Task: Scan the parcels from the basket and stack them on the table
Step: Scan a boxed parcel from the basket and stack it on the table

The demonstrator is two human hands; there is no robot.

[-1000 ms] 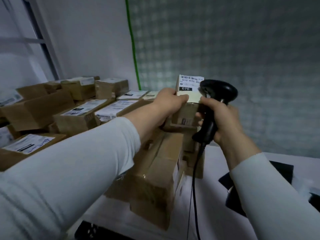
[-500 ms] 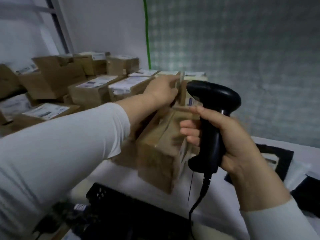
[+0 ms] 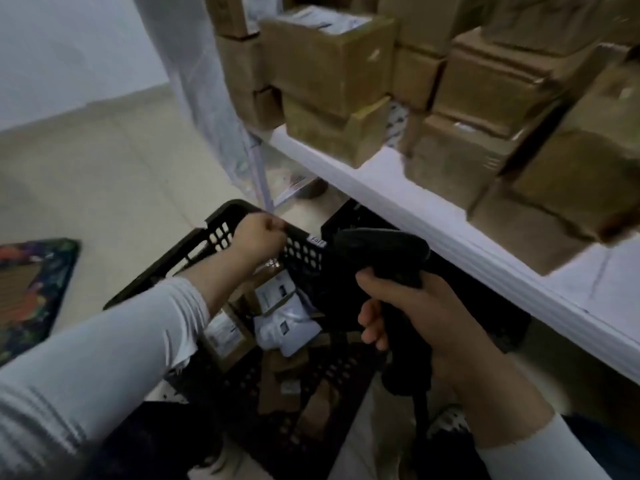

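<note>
Head view: labels on the parcels in the black basket at 6 o'clock are too blurred to read. The left hand is curled at the basket's far rim, grip unclear. The right hand grips the scanner. Stacked boxes crowd the counter from 12 to 3 o'clock.

- The left sleeve was long, pale grey-white and finely ribbed.
- The right sleeve matched it, its cuff ending at the wrist.
- The left hand and right hand were bare.
</note>
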